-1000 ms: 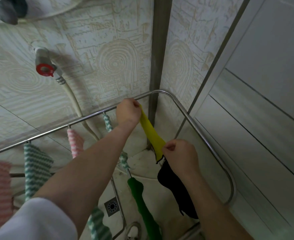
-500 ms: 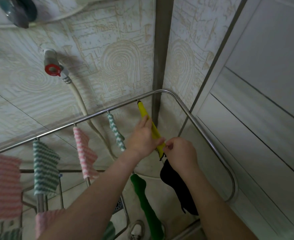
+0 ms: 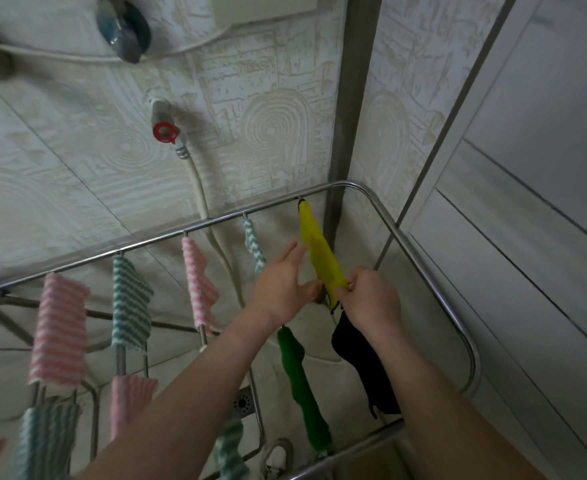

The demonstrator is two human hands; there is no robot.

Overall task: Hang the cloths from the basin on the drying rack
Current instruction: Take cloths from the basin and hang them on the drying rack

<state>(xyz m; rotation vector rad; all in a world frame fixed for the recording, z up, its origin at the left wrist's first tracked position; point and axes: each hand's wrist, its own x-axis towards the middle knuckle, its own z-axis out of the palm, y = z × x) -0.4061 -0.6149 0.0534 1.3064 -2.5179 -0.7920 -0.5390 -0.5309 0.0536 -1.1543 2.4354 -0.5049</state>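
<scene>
**Head view: yellow cloth on rack rail**

The yellow cloth (image 3: pixel 319 258) is draped narrowly over the rightmost rail of the drying rack (image 3: pixel 271 206). Its long axis follows the rail, with the far end at the frame bar. It is plain bright yellow. The right hand (image 3: pixel 371 299) pinches its near end. The left hand (image 3: pixel 278 285), fingers straight, lies beside it.

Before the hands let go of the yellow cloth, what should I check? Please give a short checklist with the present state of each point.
1. The yellow cloth lies along its rail of the drying rack: ok.
2. The right hand pinches its near end: ok.
3. The left hand, fingers straight, is free of the cloth: cannot tell.
4. There is a gap to the green-striped cloth on the next rail: ok.
5. It is clear of the black cloth: cannot tell, the right hand hides that place.
6. It hangs evenly on both sides: cannot tell.
</scene>
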